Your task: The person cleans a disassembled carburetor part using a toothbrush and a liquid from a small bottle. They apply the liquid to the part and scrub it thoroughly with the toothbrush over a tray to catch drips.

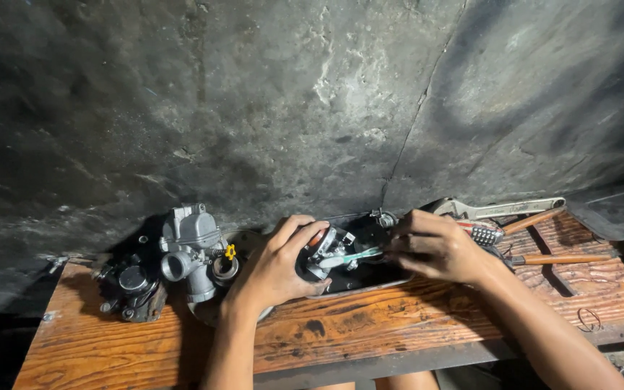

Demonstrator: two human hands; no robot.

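left hand fingers wrapped round small carburetor, held over dark metal tray on wooden bench. right hand fingertips pinch green-handled tool – tip at carburetor body. work mid-way, looks partly stripped; second grey carburetor stands aside, left – untouched.
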